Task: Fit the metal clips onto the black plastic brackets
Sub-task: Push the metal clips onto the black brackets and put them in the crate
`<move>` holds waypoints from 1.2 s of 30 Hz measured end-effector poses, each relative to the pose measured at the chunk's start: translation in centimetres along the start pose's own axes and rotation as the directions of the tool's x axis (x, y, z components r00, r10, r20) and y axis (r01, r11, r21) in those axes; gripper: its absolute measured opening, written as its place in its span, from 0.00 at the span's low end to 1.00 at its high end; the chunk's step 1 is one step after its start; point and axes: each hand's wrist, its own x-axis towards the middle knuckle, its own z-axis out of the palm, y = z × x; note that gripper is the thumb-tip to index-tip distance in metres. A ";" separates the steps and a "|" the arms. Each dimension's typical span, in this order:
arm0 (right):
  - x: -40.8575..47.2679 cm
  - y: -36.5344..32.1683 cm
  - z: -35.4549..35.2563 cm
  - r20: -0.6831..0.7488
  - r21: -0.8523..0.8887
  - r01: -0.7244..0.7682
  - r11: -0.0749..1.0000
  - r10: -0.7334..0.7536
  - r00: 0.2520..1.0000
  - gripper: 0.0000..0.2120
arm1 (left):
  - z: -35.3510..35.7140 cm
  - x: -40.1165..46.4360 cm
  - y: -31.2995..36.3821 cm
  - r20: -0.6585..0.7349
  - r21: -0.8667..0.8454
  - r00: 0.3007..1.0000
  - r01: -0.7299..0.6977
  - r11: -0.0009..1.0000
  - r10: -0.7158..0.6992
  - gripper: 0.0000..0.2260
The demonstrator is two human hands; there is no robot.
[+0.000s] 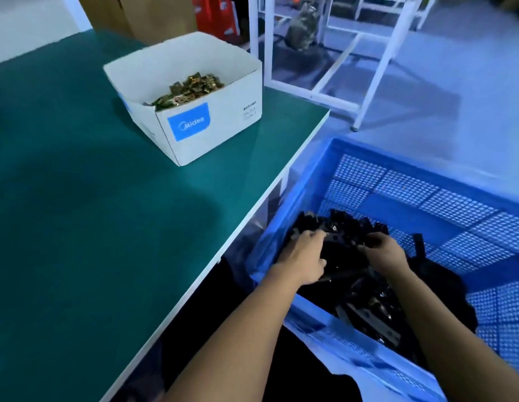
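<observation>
There is one view only, from the camera on my head, wide-angled so straight edges bow. It looks forward and steeply down from above my forearms. The green table point(93, 213) fills the left side, the blue crate point(455, 175) beside it lies lower right, close under me. The upper edge reaches farther out across the floor to a white frame point(377, 68). My left hand point(303, 256) and right hand point(386, 252) sit just right of centre, near the lens.
</observation>
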 end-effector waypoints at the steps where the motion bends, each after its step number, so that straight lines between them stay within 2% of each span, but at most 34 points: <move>1: 0.0 0.1 0.1 -0.034 -0.039 -0.026 0.999 0.025 0.999 0.23 | 0.1 0.0 -0.3 0.001 0.004 1.000 0.010 1.000 -0.010 0.21; 4: -0.2 -1.2 0.1 -0.183 -0.079 -0.025 0.997 0.010 0.983 0.21 | -0.9 0.0 0.0 -0.108 -0.053 0.994 -0.015 0.998 0.009 0.17; 7: -1.1 -4.5 -0.5 -0.296 -0.033 0.086 0.996 -0.092 0.951 0.13 | -3.7 -0.4 1.6 -0.342 -0.159 0.937 -0.131 0.979 0.069 0.18; 9: -2.6 -7.7 -1.2 -0.387 -0.046 0.202 0.978 -0.203 0.899 0.10 | -6.3 -0.7 3.2 -0.500 -0.153 0.858 -0.224 0.962 0.120 0.18; 12: -5.8 -13.4 -2.3 -0.467 -0.080 0.432 0.898 -0.417 0.780 0.08 | -10.3 -1.7 5.2 -0.687 -0.148 0.711 -0.338 0.929 0.149 0.17; 15: -10.1 -19.2 -2.8 -0.478 -0.085 0.709 0.700 -0.653 0.587 0.04 | -14.5 -4.2 5.5 -0.845 -0.164 0.523 -0.449 0.878 0.110 0.16; 17: -13.8 -23.2 -1.8 -0.419 -0.079 0.854 0.514 -0.795 0.439 0.07 | -17.2 -7.1 3.8 -0.930 -0.116 0.361 -0.464 0.878 0.068 0.15; 18: -15.7 -24.8 -1.2 -0.361 -0.050 0.901 0.430 -0.849 0.385 0.08 | -18.4 -8.5 2.8 -0.952 -0.104 0.302 -0.458 0.883 0.044 0.15; 20: -20.0 -28.1 1.2 -0.156 0.083 0.954 0.289 -0.942 0.299 0.11 | -20.6 -12.5 -0.4 -0.975 -0.114 0.221 -0.400 0.909 -0.025 0.15; 21: -22.4 -29.7 3.0 0.005 0.146 0.957 0.250 -0.968 0.252 0.14 | -21.7 -15.0 -2.6 -0.982 -0.123 0.178 -0.349 0.929 -0.063 0.15; 22: -24.3 -30.9 4.2 0.192 0.160 0.957 0.243 -0.958 0.211 0.17 | -22.5 -16.8 -4.3 -0.985 -0.142 0.140 -0.307 0.941 -0.103 0.15; 24: -28.2 -32.6 7.0 0.557 0.173 0.965 0.197 -0.828 0.069 0.17 | -23.7 -21.1 -8.0 -0.980 -0.200 0.047 -0.242 0.949 -0.195 0.14; 26: -32.2 -33.6 9.3 0.764 0.261 0.953 0.155 -0.637 -0.105 0.14 | -24.4 -25.2 -11.3 -0.954 -0.283 -0.051 -0.186 0.941 -0.297 0.14; 28: -35.3 -34.3 11.4 0.815 0.334 0.939 0.079 -0.524 -0.246 0.18 | -24.6 -28.5 -14.0 -0.913 -0.370 -0.128 -0.137 0.919 -0.387 0.14; 30: -37.9 -35.0 13.7 0.801 0.389 0.921 -0.016 -0.488 -0.347 0.13 | -24.4 -31.8 -16.2 -0.875 -0.428 -0.198 -0.112 0.897 -0.442 0.12; 32: -39.2 -35.9 15.7 0.783 0.422 0.906 0.007 -0.506 -0.361 0.08 | -24.2 -34.7 -18.2 -0.846 -0.462 -0.249 -0.097 0.882 -0.471 0.12; 34: -39.6 -37.1 17.3 0.736 0.433 0.901 -0.031 -0.565 -0.373 0.07 | -23.8 -37.1 -20.2 -0.819 -0.506 -0.275 -0.069 0.860 -0.504 0.12; 36: -39.8 -38.2 18.9 0.652 0.456 0.887 -0.076 -0.650 -0.391 0.08 | -23.0 -38.8 -22.1 -0.800 -0.551 -0.255 -0.049 0.833 -0.543 0.13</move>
